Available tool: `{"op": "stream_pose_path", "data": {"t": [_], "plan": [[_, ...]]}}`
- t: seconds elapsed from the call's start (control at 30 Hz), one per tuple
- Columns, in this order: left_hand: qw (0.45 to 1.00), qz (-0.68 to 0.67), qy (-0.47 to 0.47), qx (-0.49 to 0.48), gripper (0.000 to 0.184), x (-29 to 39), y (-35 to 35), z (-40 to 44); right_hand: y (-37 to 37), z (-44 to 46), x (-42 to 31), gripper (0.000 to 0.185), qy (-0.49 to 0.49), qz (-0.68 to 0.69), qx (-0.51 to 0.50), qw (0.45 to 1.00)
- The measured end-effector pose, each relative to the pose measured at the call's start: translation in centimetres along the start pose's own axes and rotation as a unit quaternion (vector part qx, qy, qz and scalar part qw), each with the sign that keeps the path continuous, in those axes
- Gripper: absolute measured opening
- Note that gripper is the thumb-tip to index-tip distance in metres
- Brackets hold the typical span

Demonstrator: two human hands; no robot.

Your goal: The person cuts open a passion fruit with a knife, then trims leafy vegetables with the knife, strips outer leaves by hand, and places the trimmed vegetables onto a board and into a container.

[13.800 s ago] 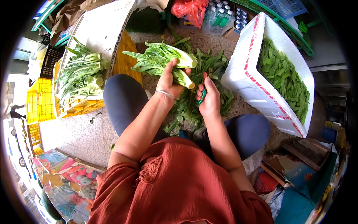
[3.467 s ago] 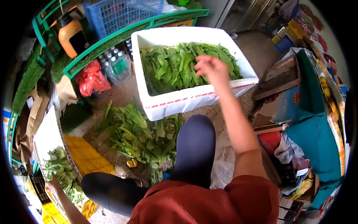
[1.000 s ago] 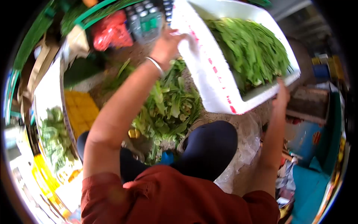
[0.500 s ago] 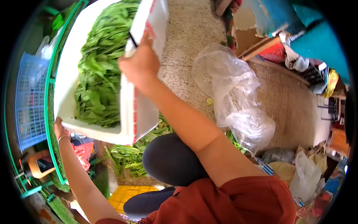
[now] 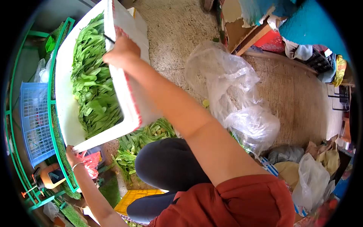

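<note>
A white foam box [image 5: 65, 94] with red print on its side stands at the upper left, tilted in view. Green leafy vegetables [image 5: 93, 87] are piled inside it. My right hand [image 5: 123, 51] grips the box's near long rim, and a thin dark object sticks out by its fingers. At the box's lower left corner my left hand [image 5: 74, 156] holds the rim, its wrist wearing a light bracelet. Loose leaves [image 5: 145, 138] lie on the floor below the box, partly hidden by it and my knee.
Clear plastic bags [image 5: 242, 98] lie on the floor to the right. A green rack [image 5: 51, 90] with a blue basket [image 5: 36, 121] runs along the left. A yellow crate [image 5: 132, 198] is beside my leg. More bags [image 5: 310, 178] and cardboard [image 5: 234, 26] are at the right.
Both hands have come onto the foam box, with the vegetable bunches of the earliest frame out of them. The box has swung round to the left, and the view has turned right over the plastic bags.
</note>
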State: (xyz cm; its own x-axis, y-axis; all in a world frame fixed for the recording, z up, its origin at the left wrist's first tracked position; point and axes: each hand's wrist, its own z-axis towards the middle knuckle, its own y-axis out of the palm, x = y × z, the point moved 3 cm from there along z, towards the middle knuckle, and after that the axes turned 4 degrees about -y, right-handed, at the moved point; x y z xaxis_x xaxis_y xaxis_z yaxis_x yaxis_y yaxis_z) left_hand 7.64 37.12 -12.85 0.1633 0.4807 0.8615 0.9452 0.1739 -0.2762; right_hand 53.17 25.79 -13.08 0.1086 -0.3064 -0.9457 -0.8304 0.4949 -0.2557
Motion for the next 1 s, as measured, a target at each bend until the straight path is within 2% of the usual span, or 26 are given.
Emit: {"op": "stream_pose_path", "data": {"t": [0.07, 0.13, 0.2, 0.27, 0.33, 0.4, 0.47, 0.5, 0.53, 0.57, 0.6, 0.63, 0.67, 0.73, 0.77, 0.8, 0.87, 0.93, 1.0], "plan": [[0.999, 0.002, -0.017, 0.036, 0.024, -1.4, 0.9, -4.1, -1.4, 2.0, 0.6, 0.053, -0.066, 0.015, 0.012, 0.998], [0.999, 0.027, 0.017, 0.030, 0.022, -2.6, 3.3, -10.6, -3.0, 6.0, 1.9, 0.053, -0.139, 0.037, -0.055, 0.988], [0.994, 0.081, 0.012, 0.065, 0.026, -4.4, 4.3, -14.5, -4.8, 6.9, 0.9, 0.052, -0.131, -0.041, -0.084, 0.987], [0.989, 0.058, 0.089, 0.100, 0.035, -5.4, 4.3, -16.1, -5.0, 7.1, 0.1, 0.052, -0.165, -0.092, -0.080, 0.979], [0.993, 0.080, 0.056, 0.068, 0.037, -4.9, 2.9, -15.6, -4.2, 8.9, 0.7, 0.052, -0.162, -0.083, -0.107, 0.977], [0.993, 0.088, -0.031, -0.071, 0.041, -4.0, 1.0, -12.5, -5.1, 9.4, 1.6, 0.050, -0.208, -0.059, -0.153, 0.964], [0.985, 0.108, 0.129, -0.049, 0.046, -2.7, 0.3, -8.5, -6.9, 5.1, 0.3, 0.059, -0.214, -0.129, -0.106, 0.963], [0.991, 0.093, 0.089, -0.041, 0.050, -1.5, 0.9, -8.4, -8.1, 2.2, 0.5, 0.062, -0.279, -0.175, 0.062, 0.942], [0.976, 0.134, 0.144, -0.095, 0.057, -0.3, 1.4, -6.8, -9.2, -0.9, 1.2, 0.063, -0.267, -0.137, 0.085, 0.950], [0.980, 0.137, 0.120, -0.076, 0.060, 0.4, 1.9, -5.5, -9.1, -5.7, 1.2, 0.055, -0.246, 0.017, 0.149, 0.958], [0.983, 0.140, 0.098, -0.062, 0.063, 1.0, 2.6, -3.9, -8.8, -10.5, 1.0, 0.049, -0.254, 0.072, 0.256, 0.930], [0.983, 0.140, 0.096, -0.070, 0.066, 1.0, 3.4, -1.2, -8.5, -13.0, 4.1, 0.050, -0.281, 0.106, 0.343, 0.890], [0.982, 0.142, 0.096, -0.079, 0.070, 0.5, 4.2, 1.2, -7.0, -16.1, 5.9, 0.055, -0.222, 0.216, 0.356, 0.882], [0.960, 0.129, 0.150, -0.200, 0.045, -0.1, 7.1, 1.3, -4.4, -18.9, 9.4, 0.047, -0.117, 0.162, 0.335, 0.921], [0.959, 0.072, 0.083, -0.262, 0.042, -0.3, 7.3, 0.8, -3.0, -19.6, 10.5, 0.044, -0.079, 0.142, 0.324, 0.932], [0.946, 0.015, 0.014, -0.322, 0.041, -0.2, 7.3, -0.4, -1.4, -19.4, 10.4, 0.040, -0.076, 0.162, 0.248, 0.952], [0.952, -0.030, 0.030, -0.304, 0.040, 0.4, 7.5, -2.5, 0.2, -18.3, 9.5, 0.037, -0.081, 0.182, 0.171, 0.965], [0.948, -0.003, 0.057, -0.314, 0.045, -0.1, 7.4, -2.6, 0.2, -16.9, 8.3, 0.033, -0.096, 0.179, 0.201, 0.958], [0.952, -0.068, 0.080, -0.289, 0.049, -1.4, 7.7, -3.8, -0.3, -15.4, 7.5, 0.033, -0.095, 0.178, 0.224, 0.953]]}}
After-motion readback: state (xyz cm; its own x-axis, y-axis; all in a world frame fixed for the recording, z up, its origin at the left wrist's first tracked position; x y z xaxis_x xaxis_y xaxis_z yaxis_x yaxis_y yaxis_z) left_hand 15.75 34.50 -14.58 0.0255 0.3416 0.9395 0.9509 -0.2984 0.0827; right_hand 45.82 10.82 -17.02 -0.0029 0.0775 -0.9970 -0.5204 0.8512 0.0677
